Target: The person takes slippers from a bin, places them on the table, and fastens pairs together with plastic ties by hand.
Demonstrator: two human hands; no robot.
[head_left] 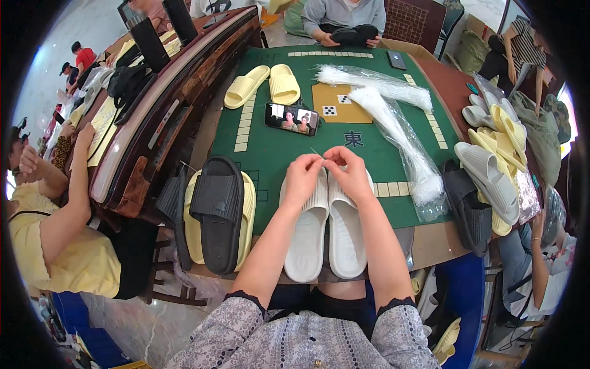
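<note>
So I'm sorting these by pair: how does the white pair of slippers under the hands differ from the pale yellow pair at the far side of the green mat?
The white slippers lie side by side, touching, at the near edge; the pale yellow slippers lie splayed apart, farther off. Both hands, left hand and right hand, rest on the white pair; nothing touches the yellow pair. Both pairs are ribbed open-toe slides lying sole down.

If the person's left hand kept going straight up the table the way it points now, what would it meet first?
Probably the phone lying screen-up on the green table; the left hand, on the white slippers, points roughly toward it, though depth is uncertain.
</note>
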